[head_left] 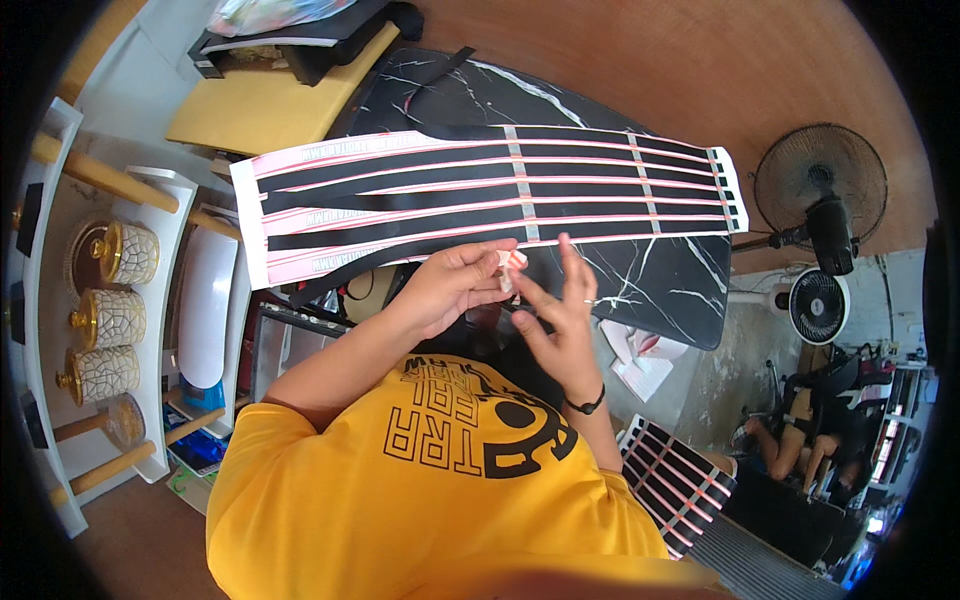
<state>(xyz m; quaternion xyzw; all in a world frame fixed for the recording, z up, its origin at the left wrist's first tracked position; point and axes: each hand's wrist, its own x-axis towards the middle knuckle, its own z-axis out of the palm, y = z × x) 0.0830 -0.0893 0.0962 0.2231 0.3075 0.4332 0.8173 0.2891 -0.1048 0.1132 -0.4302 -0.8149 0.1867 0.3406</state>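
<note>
The left hand (450, 288) is pinching a crumpled red-and-white scrap (514, 262); the right hand (563, 335), grip wide, is hovering beside it, seemingly needing to close in.

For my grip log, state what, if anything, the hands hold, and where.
Left hand: a small red-and-white scrap, by its left edge. Right hand: hold unclear.

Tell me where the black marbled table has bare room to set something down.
The table has bare patches right of the right hand, between the striped panel and near edge, and beyond the panel. The panel crowds the middle; a black strap lies far left.
</note>
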